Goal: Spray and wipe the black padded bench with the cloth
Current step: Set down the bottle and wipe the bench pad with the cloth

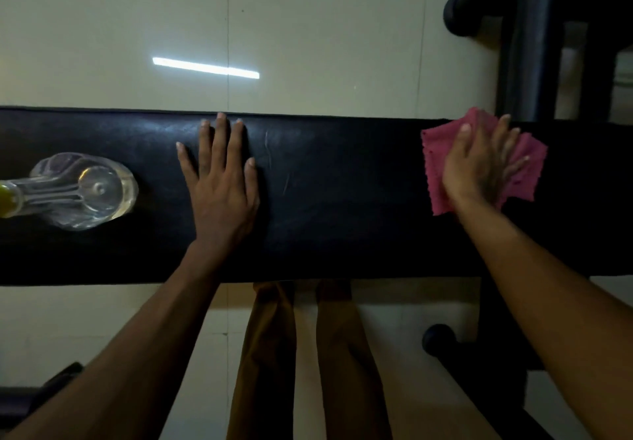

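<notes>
Brown-trousered legs at 6 o'clock, under the long black glossy padded desk. Wiping looks underway: right hand, grip spread flat, presses the crumpled pink zigzag-edged cloth at 3 o'clock; left hand lies splayed flat mid-desk, holding nothing. Clear plastic spray bottle stands at 9 o'clock, so spraying is probably done; sheen centre-left, remaining area unclear.

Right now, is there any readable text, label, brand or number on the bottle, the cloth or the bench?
None can be read.
Spray bottle: clear, seen from above; no label shows.
Pink cloth under the right hand: plain.
Black padded bench under the left hand: no marking visible.
</notes>
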`<action>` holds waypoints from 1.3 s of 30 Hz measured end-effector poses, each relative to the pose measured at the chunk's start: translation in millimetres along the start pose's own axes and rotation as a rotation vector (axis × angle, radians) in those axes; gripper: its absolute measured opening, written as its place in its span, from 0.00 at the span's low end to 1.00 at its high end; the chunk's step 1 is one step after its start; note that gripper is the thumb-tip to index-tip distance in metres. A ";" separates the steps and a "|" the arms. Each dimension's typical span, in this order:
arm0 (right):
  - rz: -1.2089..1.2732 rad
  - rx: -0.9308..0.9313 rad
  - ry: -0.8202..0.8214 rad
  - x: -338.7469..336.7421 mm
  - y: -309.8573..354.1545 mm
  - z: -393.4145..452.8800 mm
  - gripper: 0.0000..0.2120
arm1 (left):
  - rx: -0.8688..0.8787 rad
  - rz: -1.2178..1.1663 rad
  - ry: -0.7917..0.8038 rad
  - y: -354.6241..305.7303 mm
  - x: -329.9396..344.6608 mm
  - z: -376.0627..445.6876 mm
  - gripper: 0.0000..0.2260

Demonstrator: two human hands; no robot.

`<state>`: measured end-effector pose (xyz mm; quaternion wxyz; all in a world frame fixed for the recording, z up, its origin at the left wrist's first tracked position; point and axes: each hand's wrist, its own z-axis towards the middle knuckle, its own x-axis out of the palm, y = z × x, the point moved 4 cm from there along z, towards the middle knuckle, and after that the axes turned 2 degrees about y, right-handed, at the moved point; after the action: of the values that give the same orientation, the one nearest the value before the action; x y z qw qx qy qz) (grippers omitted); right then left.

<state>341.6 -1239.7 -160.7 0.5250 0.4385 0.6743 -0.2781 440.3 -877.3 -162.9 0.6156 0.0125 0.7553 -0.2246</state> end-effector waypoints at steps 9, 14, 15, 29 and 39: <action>-0.190 -0.801 0.101 19.7 20.4 -41.9 0.25 | 0.438 0.017 0.173 -126.0 42.1 15.0 0.27; -0.047 -0.112 -0.043 -13.8 -79.9 52.9 0.31 | 0.455 0.055 0.252 -160.2 53.1 16.9 0.29; -0.022 -0.043 -0.061 -19.1 -85.6 62.6 0.30 | 0.442 0.050 0.262 -166.8 55.3 17.8 0.29; 0.003 -0.014 -0.099 -61.5 -170.1 130.9 0.25 | 0.462 0.067 0.370 -274.8 92.3 19.9 0.30; 0.188 0.370 -0.219 -66.8 -265.8 113.6 0.27 | 0.274 0.059 0.372 -295.1 97.6 19.4 0.31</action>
<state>163.8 -1477.1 -153.1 0.5292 0.5555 0.5070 -0.3928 347.4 -1174.6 -161.3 0.4648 0.1594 0.8173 -0.3009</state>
